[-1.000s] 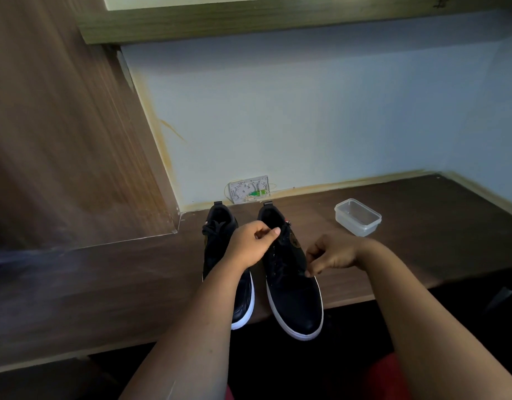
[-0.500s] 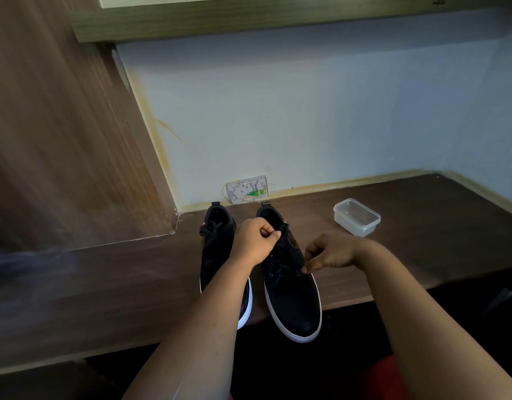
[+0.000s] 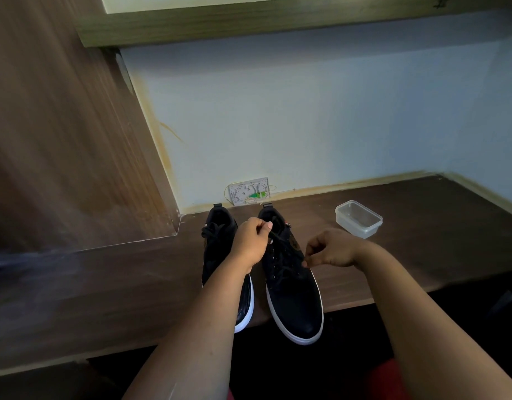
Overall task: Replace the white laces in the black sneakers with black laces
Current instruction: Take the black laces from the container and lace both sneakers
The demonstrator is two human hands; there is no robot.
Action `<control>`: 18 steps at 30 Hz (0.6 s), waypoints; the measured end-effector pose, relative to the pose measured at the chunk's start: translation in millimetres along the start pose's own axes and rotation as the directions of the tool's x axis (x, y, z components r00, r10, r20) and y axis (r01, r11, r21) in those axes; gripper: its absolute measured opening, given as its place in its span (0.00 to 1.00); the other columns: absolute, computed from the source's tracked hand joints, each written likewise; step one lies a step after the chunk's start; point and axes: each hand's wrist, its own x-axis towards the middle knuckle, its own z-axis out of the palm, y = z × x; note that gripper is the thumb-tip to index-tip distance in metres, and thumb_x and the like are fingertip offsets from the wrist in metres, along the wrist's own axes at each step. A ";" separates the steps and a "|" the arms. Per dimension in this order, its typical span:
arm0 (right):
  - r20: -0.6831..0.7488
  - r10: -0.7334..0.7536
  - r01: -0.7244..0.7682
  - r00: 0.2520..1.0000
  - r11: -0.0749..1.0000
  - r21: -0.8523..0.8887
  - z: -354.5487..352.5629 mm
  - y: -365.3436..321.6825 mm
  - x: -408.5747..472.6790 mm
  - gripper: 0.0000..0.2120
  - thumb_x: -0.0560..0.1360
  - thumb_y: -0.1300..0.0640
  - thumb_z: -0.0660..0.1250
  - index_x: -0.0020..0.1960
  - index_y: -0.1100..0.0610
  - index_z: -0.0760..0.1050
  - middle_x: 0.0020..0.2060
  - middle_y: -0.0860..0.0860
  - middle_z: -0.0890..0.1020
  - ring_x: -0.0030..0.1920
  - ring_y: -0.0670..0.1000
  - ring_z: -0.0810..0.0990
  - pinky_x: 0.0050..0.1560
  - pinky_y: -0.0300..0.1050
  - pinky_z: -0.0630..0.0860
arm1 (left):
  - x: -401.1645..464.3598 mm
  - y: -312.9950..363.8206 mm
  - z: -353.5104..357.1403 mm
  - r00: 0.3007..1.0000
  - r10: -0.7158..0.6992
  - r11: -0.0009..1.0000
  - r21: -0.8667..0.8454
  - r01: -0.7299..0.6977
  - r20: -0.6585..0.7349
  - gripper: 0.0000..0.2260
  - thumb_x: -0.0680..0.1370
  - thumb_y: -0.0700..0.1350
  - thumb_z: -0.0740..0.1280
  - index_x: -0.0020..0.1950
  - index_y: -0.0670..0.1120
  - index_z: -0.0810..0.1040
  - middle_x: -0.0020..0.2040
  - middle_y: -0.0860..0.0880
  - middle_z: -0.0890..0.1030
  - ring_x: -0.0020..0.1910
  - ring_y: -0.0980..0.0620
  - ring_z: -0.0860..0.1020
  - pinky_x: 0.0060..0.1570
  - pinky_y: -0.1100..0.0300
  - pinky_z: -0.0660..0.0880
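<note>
sneaker (image 3: 292, 290) laces dark, indistinct

Two black sneakers (image 3: 289, 287), two hands (image 3: 250, 245), one clear plastic container (image 3: 358, 219), one wall plate (image 3: 250, 194).

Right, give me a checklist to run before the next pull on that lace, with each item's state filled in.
1. Left hand pinches a black lace end above the right sneaker: ok.
2. Right hand pinches something thin at that sneaker's side: cannot tell what.
3. Right sneaker's sole rests on the desk, toe overhanging the edge: not ok.
4. White laces all out: cannot tell.
5. Left sneaker laced in black: ok.
6. Plastic container apart from both hands: ok.
</note>
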 end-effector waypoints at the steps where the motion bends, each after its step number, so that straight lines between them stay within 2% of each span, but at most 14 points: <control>1: -0.029 -0.007 0.006 1.000 1.000 -0.002 1.4 -0.6 0.9 0.05 0.70 0.52 0.75 0.38 0.52 0.81 0.38 0.48 0.81 0.42 0.48 0.78 0.48 0.43 0.75 | 0.8 -0.8 -0.1 1.000 -0.014 1.000 -0.013 0.014 0.002 0.08 0.82 0.47 0.61 0.49 0.43 0.73 0.46 0.44 0.78 0.42 0.51 0.78 0.40 0.60 0.72; 3: -0.060 -0.020 0.019 0.998 1.000 -0.011 4.4 -2.1 2.8 0.05 0.70 0.52 0.74 0.39 0.53 0.81 0.37 0.47 0.80 0.40 0.46 0.77 0.45 0.42 0.74 | 1.6 -2.2 -1.6 1.000 -0.029 0.999 -0.029 0.029 0.003 0.09 0.82 0.48 0.60 0.51 0.42 0.73 0.47 0.42 0.78 0.42 0.51 0.78 0.41 0.59 0.73; 5: -0.058 -0.032 0.031 0.998 0.999 -0.023 5.7 -4.2 2.3 0.05 0.71 0.52 0.74 0.40 0.53 0.81 0.36 0.46 0.80 0.39 0.45 0.76 0.44 0.40 0.73 | 1.4 -3.2 -5.5 1.000 -0.024 1.000 -0.015 0.024 0.014 0.13 0.81 0.51 0.62 0.53 0.42 0.74 0.50 0.42 0.79 0.45 0.49 0.79 0.46 0.54 0.76; 7: -0.030 -0.030 0.028 0.999 0.998 -0.050 4.5 -5.3 1.5 0.06 0.70 0.52 0.75 0.42 0.54 0.82 0.37 0.46 0.80 0.40 0.45 0.77 0.45 0.40 0.73 | -1.9 -2.6 -13.6 0.995 -0.025 0.997 0.069 0.018 0.098 0.17 0.78 0.57 0.65 0.55 0.44 0.73 0.50 0.46 0.78 0.48 0.50 0.78 0.46 0.57 0.74; 9: 0.006 -0.011 0.012 1.000 0.995 -0.096 3.3 -4.7 0.8 0.08 0.70 0.52 0.75 0.44 0.55 0.82 0.39 0.47 0.81 0.42 0.46 0.78 0.47 0.41 0.73 | -5.6 -3.3 -21.1 0.971 -0.042 0.975 0.220 -0.011 0.237 0.18 0.75 0.57 0.69 0.57 0.46 0.72 0.48 0.51 0.75 0.49 0.52 0.76 0.44 0.60 0.72; 11: 0.014 0.008 -0.006 1.000 0.989 -0.146 3.7 -3.6 1.1 0.09 0.70 0.50 0.75 0.44 0.54 0.82 0.39 0.46 0.80 0.43 0.47 0.78 0.44 0.39 0.73 | -7.4 -5.7 -27.5 0.942 -0.074 0.926 0.372 -0.056 0.326 0.15 0.76 0.53 0.70 0.57 0.47 0.72 0.48 0.51 0.76 0.51 0.51 0.76 0.49 0.58 0.73; 13: 0.004 0.023 -0.022 1.000 0.977 -0.211 4.3 -4.4 1.4 0.11 0.69 0.47 0.75 0.45 0.54 0.81 0.40 0.46 0.80 0.43 0.47 0.77 0.43 0.39 0.73 | -8.3 -6.2 -32.8 0.928 -0.112 0.907 0.417 -0.050 0.355 0.09 0.78 0.50 0.68 0.52 0.47 0.74 0.46 0.50 0.79 0.51 0.49 0.78 0.51 0.57 0.72; 15: -0.046 0.015 -0.026 0.999 0.969 -0.244 4.7 -10.0 0.7 0.14 0.69 0.45 0.75 0.46 0.54 0.81 0.43 0.48 0.81 0.45 0.48 0.78 0.46 0.41 0.75 | -9.2 -2.3 -38.3 0.931 -0.134 0.939 0.343 0.010 0.340 0.06 0.79 0.49 0.67 0.52 0.48 0.74 0.41 0.51 0.81 0.48 0.51 0.78 0.48 0.58 0.71; 16: -0.069 -0.013 -0.003 0.998 0.976 -0.218 5.4 -14.8 0.0 0.14 0.68 0.44 0.76 0.45 0.54 0.81 0.43 0.49 0.81 0.45 0.48 0.79 0.46 0.42 0.75 | -10.5 1.6 -40.8 0.938 -0.139 0.969 0.239 0.063 0.317 0.07 0.79 0.48 0.66 0.54 0.47 0.74 0.40 0.51 0.81 0.44 0.53 0.77 0.45 0.60 0.70; 18: -0.057 -0.094 0.092 0.994 0.995 -0.037 10.2 -27.9 -2.3 0.13 0.68 0.44 0.76 0.44 0.52 0.81 0.40 0.49 0.82 0.40 0.46 0.79 0.42 0.38 0.74 | -12.7 11.9 -44.7 0.944 -0.144 0.973 -0.129 0.189 0.298 0.08 0.80 0.46 0.65 0.58 0.46 0.74 0.38 0.51 0.82 0.36 0.56 0.74 0.37 0.62 0.68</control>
